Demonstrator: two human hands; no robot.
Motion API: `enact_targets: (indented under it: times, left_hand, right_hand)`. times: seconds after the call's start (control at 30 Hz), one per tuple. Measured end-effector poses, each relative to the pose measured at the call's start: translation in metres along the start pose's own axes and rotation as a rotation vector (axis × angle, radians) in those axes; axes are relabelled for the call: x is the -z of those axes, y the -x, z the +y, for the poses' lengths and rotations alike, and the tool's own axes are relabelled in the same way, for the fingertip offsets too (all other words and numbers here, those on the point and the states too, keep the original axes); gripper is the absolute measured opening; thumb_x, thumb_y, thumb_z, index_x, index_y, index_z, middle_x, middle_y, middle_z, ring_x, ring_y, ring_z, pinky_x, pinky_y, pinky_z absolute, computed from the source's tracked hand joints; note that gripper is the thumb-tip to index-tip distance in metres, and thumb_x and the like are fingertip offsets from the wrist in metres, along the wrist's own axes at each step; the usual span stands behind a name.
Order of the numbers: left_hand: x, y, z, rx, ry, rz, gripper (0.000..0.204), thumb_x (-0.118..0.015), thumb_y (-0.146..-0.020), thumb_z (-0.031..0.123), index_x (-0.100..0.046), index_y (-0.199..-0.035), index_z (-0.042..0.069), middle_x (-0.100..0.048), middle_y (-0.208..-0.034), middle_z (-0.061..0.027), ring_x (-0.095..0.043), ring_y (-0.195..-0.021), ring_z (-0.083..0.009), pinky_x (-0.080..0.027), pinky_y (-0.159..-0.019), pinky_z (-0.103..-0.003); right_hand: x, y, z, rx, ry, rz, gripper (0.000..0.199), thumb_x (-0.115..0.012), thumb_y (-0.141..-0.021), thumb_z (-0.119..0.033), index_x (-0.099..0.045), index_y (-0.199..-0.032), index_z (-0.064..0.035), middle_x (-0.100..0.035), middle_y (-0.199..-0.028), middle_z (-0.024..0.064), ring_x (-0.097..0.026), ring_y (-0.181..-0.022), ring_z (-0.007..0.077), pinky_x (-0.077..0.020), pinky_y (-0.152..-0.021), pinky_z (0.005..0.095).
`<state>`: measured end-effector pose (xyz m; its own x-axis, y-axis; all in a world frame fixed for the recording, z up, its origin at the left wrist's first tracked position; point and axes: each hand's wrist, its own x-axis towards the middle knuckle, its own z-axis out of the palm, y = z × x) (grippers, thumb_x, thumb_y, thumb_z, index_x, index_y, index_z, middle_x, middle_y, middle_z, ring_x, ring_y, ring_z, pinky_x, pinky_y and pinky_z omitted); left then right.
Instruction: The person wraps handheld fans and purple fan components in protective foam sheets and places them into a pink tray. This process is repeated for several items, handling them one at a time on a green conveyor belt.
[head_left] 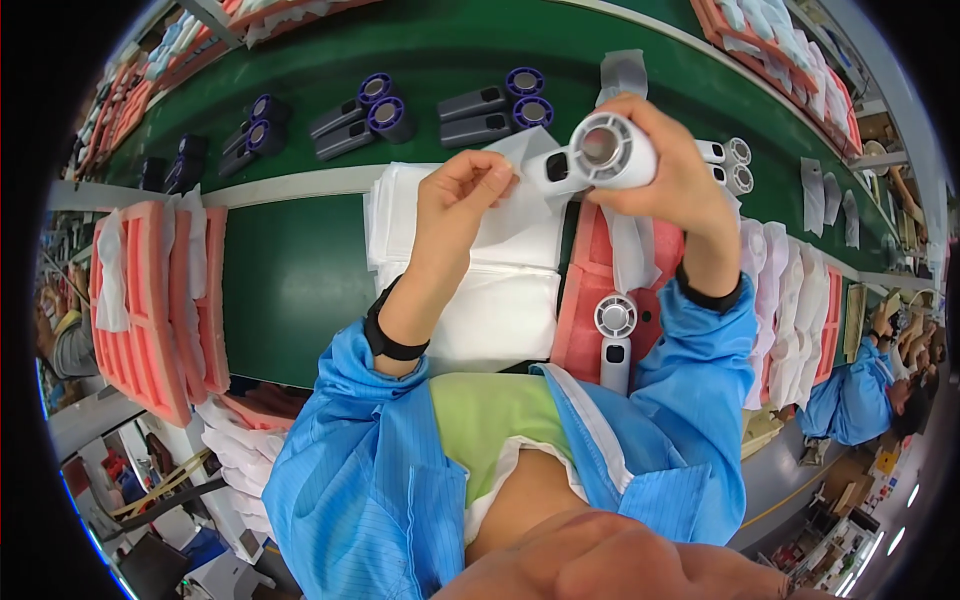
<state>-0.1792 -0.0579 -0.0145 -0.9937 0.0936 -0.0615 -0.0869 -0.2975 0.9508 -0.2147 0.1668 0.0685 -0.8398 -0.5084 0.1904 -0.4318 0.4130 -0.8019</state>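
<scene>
The filmy sleeve (530, 148) could crumple or tear against the held fan (602, 148), since the left hand (455, 195) only pinches its edge between thumb and fingers — the right hand (682, 165) is clamped round the fan's head, beyond the pink tray's (580, 300) far edge. Counted: one fan held, one white fan (615, 340) at that tray's near edge, two more white fans (740, 152) beyond the right hand, at least six dark fans (475, 130) on the green counter (430, 50) — plus two sheet stacks (495, 315).

The green table (290, 290) carries stacked white sheets (490, 315) near the centre, a pink tray (580, 325) toward four o'clock and dark handheld fans (475, 129) between ten and twelve.
</scene>
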Motion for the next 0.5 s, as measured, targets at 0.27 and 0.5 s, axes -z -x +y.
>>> enact_targets:
  times: [0.27, 0.5]
  left_hand:
    - [-0.021, 0.002, 0.035, -0.131, 0.392, -0.024, 0.013, -0.064, -0.089, 0.012, -0.065, -0.097, 0.001, -0.064, -0.090, -0.0019, -0.057, -0.075, -0.0122, -0.046, -0.071, -0.026]
    - [-0.042, 0.022, 0.015, -0.839, -0.649, 0.000, 0.023, -0.069, -0.077, -0.002, -0.065, -0.099, 0.002, -0.062, -0.086, -0.0067, -0.058, -0.077, -0.0187, -0.048, -0.063, -0.028]
  right_hand:
    - [-0.060, 0.002, -0.007, 0.278, 0.255, 0.307, 0.076, -0.083, -0.055, -0.006, -0.056, -0.126, -0.0058, -0.053, -0.108, 0.0132, -0.056, -0.094, 0.0287, -0.0477, -0.079, 0.0336]
    - [-0.057, 0.005, -0.003, 0.263, 0.417, 0.445, 0.075, -0.079, -0.059, -0.002, -0.052, -0.129, -0.0026, -0.050, -0.109, 0.0150, -0.055, -0.097, 0.0306, -0.0476, -0.078, 0.0353]
